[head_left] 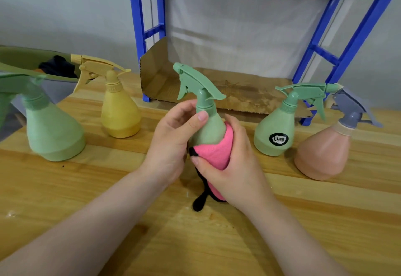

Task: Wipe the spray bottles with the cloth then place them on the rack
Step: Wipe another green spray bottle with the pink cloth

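Observation:
A green spray bottle [209, 127] stands upright at the middle of the wooden table [282, 221]. My left hand [171, 143] grips its neck and left side. Against the bottle's lower right side my right hand [236, 167] presses a pink cloth [214, 152] with a black edge. The cloth covers the bottle's lower body and hangs down to the table. Behind the table stands the blue rack [347, 45], its low shelf lined with brown cardboard [238, 89].
On the left stand a large green bottle [52, 132] and a yellow bottle [119, 113]. To the right are a green bottle with a black label [275, 132] and a pink bottle with a grey sprayer [325, 152]. A green bin [32, 63] sits at the far left.

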A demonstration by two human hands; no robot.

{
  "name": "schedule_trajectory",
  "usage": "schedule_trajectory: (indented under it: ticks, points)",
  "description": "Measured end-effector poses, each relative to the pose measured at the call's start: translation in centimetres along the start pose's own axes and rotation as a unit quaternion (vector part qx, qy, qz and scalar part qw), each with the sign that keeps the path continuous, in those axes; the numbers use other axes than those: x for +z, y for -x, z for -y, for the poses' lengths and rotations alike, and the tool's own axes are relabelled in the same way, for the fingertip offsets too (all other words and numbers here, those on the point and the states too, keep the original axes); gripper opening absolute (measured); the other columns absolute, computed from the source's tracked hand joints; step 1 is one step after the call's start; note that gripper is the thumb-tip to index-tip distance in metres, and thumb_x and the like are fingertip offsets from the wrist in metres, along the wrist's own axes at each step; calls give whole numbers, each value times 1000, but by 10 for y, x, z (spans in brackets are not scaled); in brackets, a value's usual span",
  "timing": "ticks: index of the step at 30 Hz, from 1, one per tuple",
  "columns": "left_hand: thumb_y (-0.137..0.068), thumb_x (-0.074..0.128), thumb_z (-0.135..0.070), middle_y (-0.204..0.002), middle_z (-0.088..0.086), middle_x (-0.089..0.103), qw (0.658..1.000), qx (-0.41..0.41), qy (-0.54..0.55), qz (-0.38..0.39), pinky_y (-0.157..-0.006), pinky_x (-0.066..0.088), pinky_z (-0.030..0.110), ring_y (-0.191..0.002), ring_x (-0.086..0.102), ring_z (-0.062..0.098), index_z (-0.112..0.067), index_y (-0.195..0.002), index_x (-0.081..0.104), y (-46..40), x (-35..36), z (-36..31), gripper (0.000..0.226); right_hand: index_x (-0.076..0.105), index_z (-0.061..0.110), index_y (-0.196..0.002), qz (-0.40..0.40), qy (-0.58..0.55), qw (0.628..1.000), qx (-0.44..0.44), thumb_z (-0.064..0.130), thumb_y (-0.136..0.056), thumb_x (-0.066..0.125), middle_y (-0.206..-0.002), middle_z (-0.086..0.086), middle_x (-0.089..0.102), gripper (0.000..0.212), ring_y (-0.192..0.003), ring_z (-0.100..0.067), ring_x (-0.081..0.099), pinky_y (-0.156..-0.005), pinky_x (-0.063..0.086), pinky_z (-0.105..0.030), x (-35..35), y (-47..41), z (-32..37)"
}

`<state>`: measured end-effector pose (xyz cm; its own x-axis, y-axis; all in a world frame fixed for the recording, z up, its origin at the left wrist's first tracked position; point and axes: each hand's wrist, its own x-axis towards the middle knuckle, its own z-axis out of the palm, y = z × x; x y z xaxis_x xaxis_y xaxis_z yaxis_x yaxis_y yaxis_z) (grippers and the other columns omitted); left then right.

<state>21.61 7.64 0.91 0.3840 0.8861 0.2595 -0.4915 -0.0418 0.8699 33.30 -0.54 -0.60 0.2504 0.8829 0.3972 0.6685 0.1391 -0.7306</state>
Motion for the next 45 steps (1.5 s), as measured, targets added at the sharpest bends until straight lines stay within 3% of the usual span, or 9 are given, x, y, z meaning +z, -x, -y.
schedule_trajectory:
  ticks: [3, 7, 13, 17, 21, 26, 31, 36, 45]
  points:
    - [-81, 69, -10, -97, -2, 72, 997, 22, 2, 71, -82, 53, 25, -93, 66, 12, -23, -98, 75, 1, 0, 1, 22, 37, 29, -143, -14, -27, 999, -28, 48, -73, 79, -135, 18, 52, 84, -127, 0, 49, -103, 43, -21, -6, -1, 4]
    - [-76, 68, -15, -99, 0, 72, 989, 4, -10, 147, -81, 52, 24, -95, 67, 12, -16, -103, 74, 3, -1, 1, 27, 40, 53, -119, -16, -40, 999, -29, 49, -71, 75, -118, 31, 54, 60, -108, 8, 56, -85, 45, -9, -13, -1, 13]
    - [-74, 71, -22, -110, 3, 63, 984, 6, -75, 162, -92, 45, 27, -106, 60, 13, -24, -95, 75, 2, 0, 3, 21, 55, 26, -118, 2, -66, 998, -1, 51, -66, 70, -96, 20, 64, 60, -93, -1, 64, -77, 50, -22, -11, -5, 3]
    - [-76, 71, -21, -112, 9, 58, 976, 31, -118, 178, -100, 44, 36, -110, 57, 19, -7, -105, 69, 3, -3, 2, 32, 55, 28, -110, -77, -26, 996, -33, 46, -66, 67, -91, 19, 64, 49, -84, -2, 62, -68, 50, -20, -3, 0, 5]
    - [-77, 70, -17, -108, 9, 59, 968, 68, -141, 197, -93, 45, 23, -105, 59, 13, -3, -111, 66, 5, 2, 4, 37, 49, 34, -100, -123, 3, 991, -55, 43, -71, 69, -83, 16, 64, 37, -76, -8, 62, -63, 51, -32, 0, 2, 2]
    - [-77, 71, -15, -106, 7, 61, 978, 83, -116, 152, -92, 46, 26, -103, 59, 15, -8, -104, 70, 3, -1, 8, 28, 48, 36, -112, -70, -33, 997, -30, 36, -74, 74, -100, 22, 64, 46, -93, 0, 62, -74, 50, -20, 2, 1, 1]
    - [-79, 68, -9, -94, -2, 71, 998, 28, 15, 54, -79, 54, 24, -89, 65, 10, -17, -95, 75, 0, -2, -2, 19, 42, 34, -132, -16, -57, 998, 12, 63, -67, 72, -122, 20, 57, 77, -113, 0, 57, -91, 48, -19, 3, -1, -5]
    - [-74, 76, -39, -103, -1, 70, 991, 6, 130, -24, -90, 55, 36, -96, 65, 12, -25, -102, 75, -9, -16, -17, 32, 23, 48, -139, 32, -125, 991, 29, 62, -66, 74, -132, 33, 44, 91, -124, 11, 46, -95, 39, -4, 2, 1, -5]
    - [-92, 62, -17, -71, -2, 63, 986, 8, 148, -72, -88, 54, 35, -74, 66, 10, -14, -86, 66, -10, -6, -12, 8, 30, 40, -145, 56, -171, 983, 24, 59, -68, 74, -130, 29, 51, 91, -123, 4, 53, -103, 48, -27, 2, 3, -7]
